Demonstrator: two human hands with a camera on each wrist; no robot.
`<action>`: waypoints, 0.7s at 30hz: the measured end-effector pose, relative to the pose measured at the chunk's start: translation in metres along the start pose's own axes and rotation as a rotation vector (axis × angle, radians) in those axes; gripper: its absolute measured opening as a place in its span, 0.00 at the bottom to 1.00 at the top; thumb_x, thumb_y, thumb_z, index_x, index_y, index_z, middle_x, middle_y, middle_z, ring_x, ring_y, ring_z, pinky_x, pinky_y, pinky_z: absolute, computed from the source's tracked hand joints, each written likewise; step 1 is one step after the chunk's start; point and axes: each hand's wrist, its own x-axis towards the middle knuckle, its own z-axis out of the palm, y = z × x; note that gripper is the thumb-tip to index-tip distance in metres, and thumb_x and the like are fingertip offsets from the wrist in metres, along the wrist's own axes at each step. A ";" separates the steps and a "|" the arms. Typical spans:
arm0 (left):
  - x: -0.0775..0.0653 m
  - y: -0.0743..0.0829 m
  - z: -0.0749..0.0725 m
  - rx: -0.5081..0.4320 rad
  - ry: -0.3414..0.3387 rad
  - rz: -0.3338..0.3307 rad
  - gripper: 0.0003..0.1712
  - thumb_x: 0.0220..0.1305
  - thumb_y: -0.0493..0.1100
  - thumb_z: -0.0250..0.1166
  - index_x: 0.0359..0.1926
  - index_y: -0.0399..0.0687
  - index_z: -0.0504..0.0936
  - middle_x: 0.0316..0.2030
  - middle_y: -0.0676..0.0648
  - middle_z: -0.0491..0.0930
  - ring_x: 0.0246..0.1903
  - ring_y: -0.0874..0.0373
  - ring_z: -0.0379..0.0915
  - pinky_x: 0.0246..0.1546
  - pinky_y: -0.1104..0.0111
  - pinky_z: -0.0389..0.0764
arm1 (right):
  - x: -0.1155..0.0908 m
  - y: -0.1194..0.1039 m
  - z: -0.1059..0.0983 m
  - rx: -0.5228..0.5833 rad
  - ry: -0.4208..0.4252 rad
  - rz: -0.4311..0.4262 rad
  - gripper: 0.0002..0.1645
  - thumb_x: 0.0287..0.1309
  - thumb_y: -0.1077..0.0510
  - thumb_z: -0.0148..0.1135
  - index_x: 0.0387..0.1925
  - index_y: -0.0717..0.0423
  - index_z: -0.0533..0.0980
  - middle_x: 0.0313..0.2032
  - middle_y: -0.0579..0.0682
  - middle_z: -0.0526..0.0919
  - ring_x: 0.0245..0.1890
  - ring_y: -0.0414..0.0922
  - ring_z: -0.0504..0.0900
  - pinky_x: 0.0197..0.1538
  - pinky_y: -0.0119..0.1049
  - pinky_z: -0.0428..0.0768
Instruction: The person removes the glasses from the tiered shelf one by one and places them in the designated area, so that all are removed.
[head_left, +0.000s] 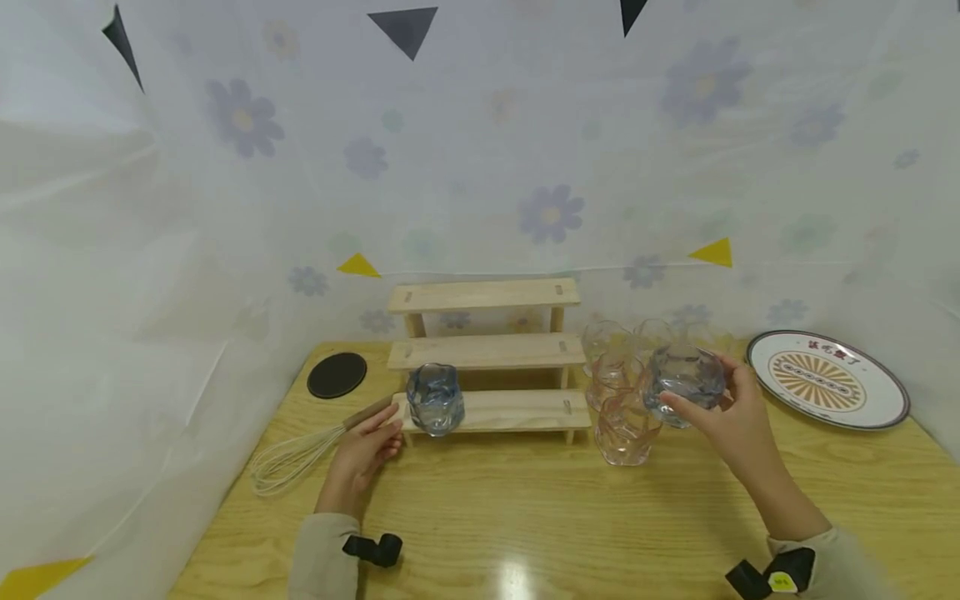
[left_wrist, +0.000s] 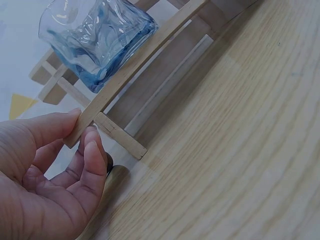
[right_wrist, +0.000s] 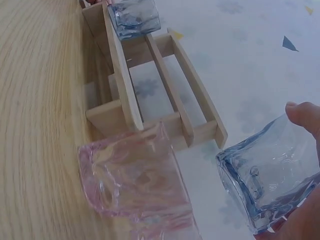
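My right hand [head_left: 738,425] grips a clear bluish glass [head_left: 684,379] and holds it raised beside the pink glasses [head_left: 626,433]. In the right wrist view, thumb and fingers wrap the sides of this bluish glass [right_wrist: 272,175]. The left hand [head_left: 367,450] pinches the left end of the lowest step of a three-tier wooden shelf [head_left: 517,408]. Its thumb lies on top and the fingers are under the board, as the left wrist view shows. A blue glass [head_left: 435,400] stands on that lowest step near the left end, close to the left hand.
Several clear and pink glasses are grouped right of the shelf. A patterned plate [head_left: 828,379] leans at the far right. On the left lie a whisk [head_left: 300,454] and a black round coaster [head_left: 337,375]. A floral sheet [head_left: 480,150] hangs behind the wooden table [head_left: 525,517].
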 end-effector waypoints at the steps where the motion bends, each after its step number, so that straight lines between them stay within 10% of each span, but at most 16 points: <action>1: 0.000 0.000 0.000 -0.001 -0.001 -0.001 0.28 0.64 0.35 0.61 0.65 0.41 0.68 0.23 0.52 0.80 0.21 0.66 0.75 0.25 0.77 0.78 | -0.001 0.003 -0.004 -0.011 0.014 0.004 0.53 0.54 0.53 0.69 0.71 0.61 0.48 0.62 0.62 0.58 0.57 0.54 0.62 0.51 0.33 0.70; 5: 0.000 0.000 0.000 0.008 0.000 -0.001 0.28 0.64 0.35 0.61 0.65 0.41 0.68 0.23 0.52 0.80 0.21 0.66 0.75 0.25 0.77 0.78 | -0.005 0.018 -0.014 -0.027 0.055 0.015 0.51 0.53 0.54 0.70 0.70 0.60 0.50 0.58 0.57 0.59 0.51 0.46 0.63 0.40 0.19 0.67; 10: 0.000 0.000 -0.001 0.014 0.011 0.002 0.28 0.65 0.35 0.61 0.66 0.41 0.68 0.23 0.52 0.80 0.21 0.66 0.75 0.25 0.78 0.77 | -0.009 0.030 -0.018 -0.039 0.060 0.063 0.52 0.54 0.52 0.69 0.70 0.62 0.48 0.58 0.59 0.58 0.52 0.49 0.61 0.50 0.36 0.68; 16: -0.002 0.001 0.000 0.024 -0.002 0.002 0.28 0.65 0.35 0.61 0.66 0.41 0.67 0.23 0.53 0.80 0.21 0.67 0.75 0.25 0.78 0.77 | -0.014 0.046 -0.019 -0.065 0.018 0.102 0.54 0.54 0.51 0.69 0.69 0.65 0.46 0.57 0.58 0.57 0.50 0.47 0.62 0.42 0.28 0.69; 21: -0.002 0.001 0.001 0.004 0.001 0.003 0.28 0.65 0.35 0.61 0.66 0.41 0.68 0.23 0.53 0.80 0.21 0.67 0.75 0.25 0.78 0.77 | -0.016 0.053 -0.017 0.004 -0.035 0.150 0.57 0.55 0.51 0.68 0.70 0.66 0.40 0.64 0.67 0.48 0.61 0.63 0.55 0.59 0.58 0.64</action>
